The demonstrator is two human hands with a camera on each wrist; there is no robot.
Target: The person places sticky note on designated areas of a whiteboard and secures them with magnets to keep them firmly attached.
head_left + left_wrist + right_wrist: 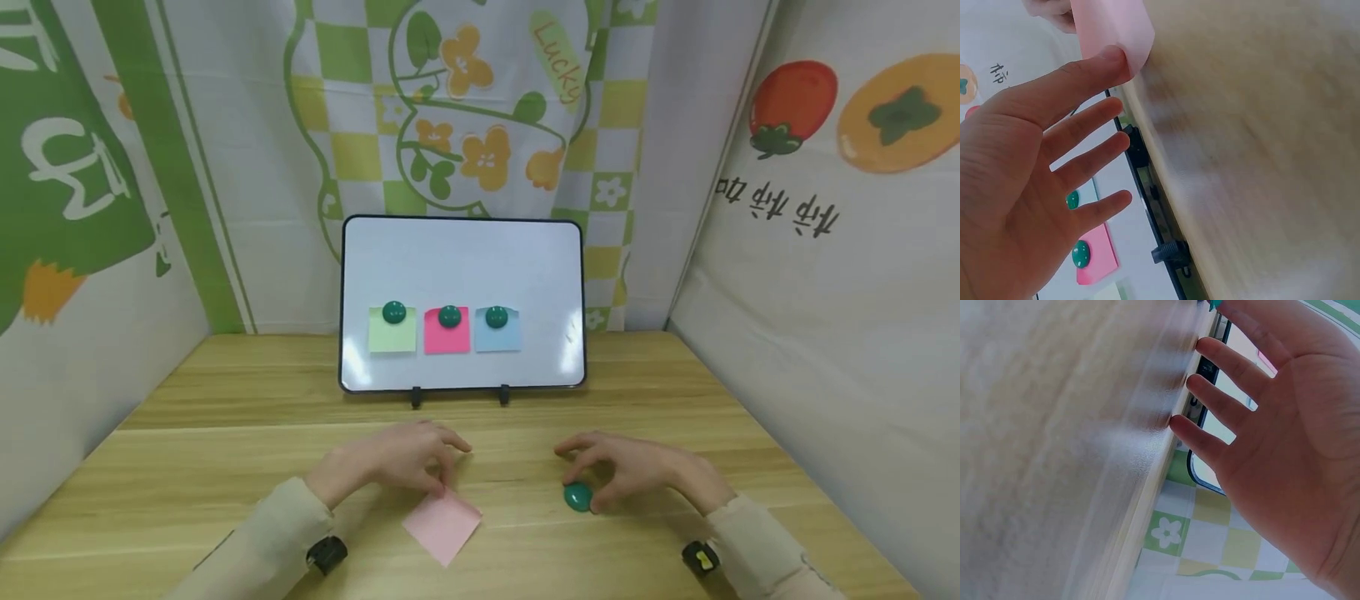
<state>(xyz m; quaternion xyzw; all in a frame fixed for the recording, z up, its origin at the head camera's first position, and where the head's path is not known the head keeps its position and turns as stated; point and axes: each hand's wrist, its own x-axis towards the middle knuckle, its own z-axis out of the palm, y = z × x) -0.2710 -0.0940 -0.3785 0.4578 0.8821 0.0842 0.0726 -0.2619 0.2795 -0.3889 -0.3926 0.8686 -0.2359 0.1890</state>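
My left hand (412,457) pinches one corner of a pale pink sticky note (444,527) between thumb and finger, just above the wooden table. In the left wrist view the thumb lies against the bent pink note (1113,28), the other fingers spread. To the right, my right hand (626,468) holds a round green magnet (578,497) by its edges with thumb and index finger, at the tabletop. Only a sliver of that green magnet (1214,304) shows at the top of the right wrist view. The remaining right fingers reach toward the table.
Behind the hands a whiteboard (465,258) stands on black feet (504,395). Green, hot pink and blue notes (498,340) hang on it in a row, each under a green magnet. Printed curtains (247,125) enclose the wooden table (225,467) at the back and sides.
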